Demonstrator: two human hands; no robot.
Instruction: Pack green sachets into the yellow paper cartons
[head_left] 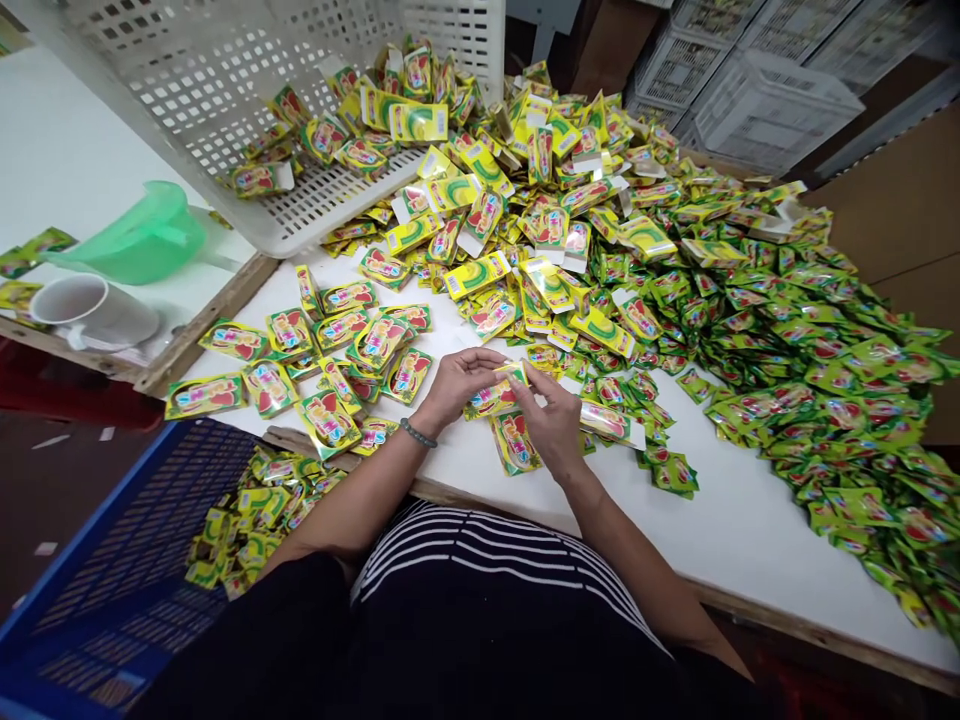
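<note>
Sitting between left grip [459, 386] and right grip [553, 420] is a carton [491, 403].

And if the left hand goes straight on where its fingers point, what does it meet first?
Beyond the box it holds, the left hand would probably meet the right hand first; exact depth is unclear.

A wood-edged white table [720, 530] carries a broad heap of green packets [847, 400] on its right. Yellow cartons [379, 342] lie piled and scattered to their left, beside a white crate [217, 165]. At far left, a green scoop [139, 242] and a mug [105, 312] rest on another white surface [67, 150]
</note>
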